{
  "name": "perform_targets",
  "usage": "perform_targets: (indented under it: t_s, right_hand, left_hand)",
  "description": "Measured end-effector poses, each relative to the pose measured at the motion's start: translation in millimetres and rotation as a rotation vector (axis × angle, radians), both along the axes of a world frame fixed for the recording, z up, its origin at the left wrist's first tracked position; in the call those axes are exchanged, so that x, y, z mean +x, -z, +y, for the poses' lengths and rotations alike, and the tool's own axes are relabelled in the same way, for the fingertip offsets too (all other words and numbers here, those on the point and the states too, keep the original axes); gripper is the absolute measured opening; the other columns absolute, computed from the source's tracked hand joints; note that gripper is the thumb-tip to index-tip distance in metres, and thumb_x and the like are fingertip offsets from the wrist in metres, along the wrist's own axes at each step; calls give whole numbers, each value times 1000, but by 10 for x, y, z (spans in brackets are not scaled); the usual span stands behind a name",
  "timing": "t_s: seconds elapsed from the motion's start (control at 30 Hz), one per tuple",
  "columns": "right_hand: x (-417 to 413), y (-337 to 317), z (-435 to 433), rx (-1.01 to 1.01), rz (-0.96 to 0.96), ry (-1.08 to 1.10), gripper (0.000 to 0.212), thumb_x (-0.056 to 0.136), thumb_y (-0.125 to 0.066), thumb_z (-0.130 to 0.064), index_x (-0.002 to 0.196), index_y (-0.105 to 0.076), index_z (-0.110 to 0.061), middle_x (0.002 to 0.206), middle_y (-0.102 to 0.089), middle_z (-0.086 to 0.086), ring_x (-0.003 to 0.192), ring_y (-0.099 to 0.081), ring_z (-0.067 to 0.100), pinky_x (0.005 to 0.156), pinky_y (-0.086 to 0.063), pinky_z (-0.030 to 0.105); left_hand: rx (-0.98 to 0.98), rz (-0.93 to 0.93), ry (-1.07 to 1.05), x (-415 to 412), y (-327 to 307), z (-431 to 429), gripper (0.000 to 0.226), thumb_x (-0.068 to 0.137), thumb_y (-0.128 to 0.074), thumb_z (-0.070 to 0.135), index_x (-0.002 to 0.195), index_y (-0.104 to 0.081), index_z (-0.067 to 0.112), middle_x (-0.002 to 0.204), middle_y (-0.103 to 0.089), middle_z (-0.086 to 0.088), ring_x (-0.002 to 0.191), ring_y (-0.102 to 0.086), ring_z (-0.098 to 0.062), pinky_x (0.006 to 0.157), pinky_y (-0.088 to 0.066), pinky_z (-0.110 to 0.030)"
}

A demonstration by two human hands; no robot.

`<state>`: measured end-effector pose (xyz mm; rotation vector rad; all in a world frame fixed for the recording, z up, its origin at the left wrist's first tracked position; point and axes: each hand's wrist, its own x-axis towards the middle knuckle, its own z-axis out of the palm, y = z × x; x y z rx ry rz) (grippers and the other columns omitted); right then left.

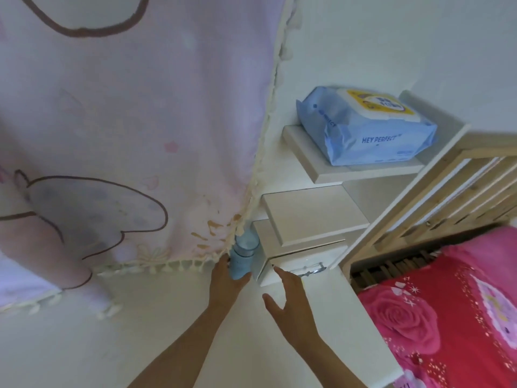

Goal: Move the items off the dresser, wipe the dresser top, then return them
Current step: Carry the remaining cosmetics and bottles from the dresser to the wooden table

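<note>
The fingers of the left hand (225, 281) are curling round the low end of the blue bottle (242, 254), thumb on its far-from-box side, so the grip is sitting well under the clear cap. The fingers of the right hand (291, 295) are lying straight and spread, thumb held wide, holding nothing. The forefinger tip is reaching the front of the white drawer box (313, 214), just beside its metal handle (307, 270); whether it is touching I cannot tell.

The bottle is sitting tight against the box's left side, wedged between it and the fringe (173, 266) of the pink curtain (126, 135). The bare white dresser top (167, 331) is stretching out in front of the box. A pack of wipes (363, 127) is lying on a shelf (307, 155) beyond it.

Likely troubles:
- The tassels are hanging right at the cap, so a straight lift may be snagging them and tipping the bottle out of so low a hold.
- In that narrow gap, the bottle may be knocking the box sideways.
- If the right hand is pulling at the handle rather than taking the whole box, the drawer may be sliding out and spilling whatever it is holding.
</note>
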<state>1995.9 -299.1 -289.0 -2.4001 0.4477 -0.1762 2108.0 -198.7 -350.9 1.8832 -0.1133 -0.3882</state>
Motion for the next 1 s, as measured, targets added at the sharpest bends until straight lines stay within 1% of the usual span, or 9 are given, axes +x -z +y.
perform_targets:
  t_s: [0.07, 0.13, 0.27, 0.43, 0.53, 0.63, 0.73, 0.9, 1.0]
  right_hand:
    - [30, 26, -25, 6, 12, -10, 56, 89, -56, -27, 137, -28, -26, 135, -38, -5, 128, -31, 7, 95, -21, 8]
    - [51, 44, -40, 10, 18, -25, 57, 88, -54, -32, 138, -27, -27, 136, -36, -5, 121, -29, 1, 92, -23, 7]
    - [98, 53, -40, 48, 8, -49, 57, 89, -57, -27, 138, -27, -25, 134, -36, -5, 113, -29, -3, 90, -22, 5]
    - [172, 0, -35, 243, -59, -88, 73, 77, -71, -21, 121, -18, -45, 122, -39, -13, 118, -41, 5, 85, -32, 2]
    - [170, -126, -8, 328, -41, -279, 82, 72, -75, -21, 119, -16, -54, 119, -46, -14, 111, -47, 1, 86, -36, 5]
    - [127, -285, 91, 352, -25, -531, 79, 73, -74, -17, 120, -21, -51, 115, -47, -26, 109, -46, -8, 89, -38, 8]
    - [33, -449, 254, 362, 15, -791, 79, 73, -73, -13, 119, -23, -53, 113, -49, -26, 108, -48, -8, 91, -42, 13]
    - [-276, -716, 737, 384, 84, -1217, 72, 74, -73, -9, 115, -32, -51, 117, -46, -30, 109, -50, -3, 93, -44, 15]
    - [-602, -854, 1199, 404, 140, -1434, 67, 74, -73, -9, 113, -36, -49, 117, -46, -29, 111, -50, 2, 91, -45, 16]
  left_hand:
    - [-19, -56, -75, 95, 74, -117, 55, 70, -77, 11, 118, -51, 1, 114, -60, -14, 105, -57, -31, 87, -44, -33]
    - [-51, -76, -122, 110, 68, -177, 49, 70, -76, 6, 114, -54, 0, 108, -62, -11, 98, -57, -25, 83, -39, -27]
    - [-112, -61, -128, -42, 77, -137, 48, 73, -75, 8, 116, -54, 7, 106, -60, -3, 98, -57, -22, 88, -45, -32]
    - [-129, -70, -138, -508, 8, 59, 55, 63, -82, 19, 108, -51, 26, 99, -62, 5, 92, -57, -14, 79, -45, -22]
    - [-121, -111, -210, -791, -75, 207, 53, 58, -76, 28, 102, -48, 36, 95, -61, 14, 90, -59, -15, 77, -48, -27]
    - [-127, -143, -345, -1065, -219, 367, 50, 55, -74, 39, 95, -44, 45, 94, -59, 20, 86, -60, -11, 73, -47, -20]
    - [-118, -197, -503, -1422, -380, 523, 53, 44, -59, 56, 94, -43, 47, 94, -58, 24, 85, -58, -4, 69, -45, -14]
    - [-67, -259, -754, -2195, -605, 885, 49, 48, -63, 54, 93, -45, 45, 92, -60, 21, 87, -58, -5, 67, -46, -7]
    - [-14, -255, -871, -2733, -733, 1186, 42, 61, -74, 37, 93, -46, 43, 92, -61, 19, 88, -58, -4, 72, -44, -8]
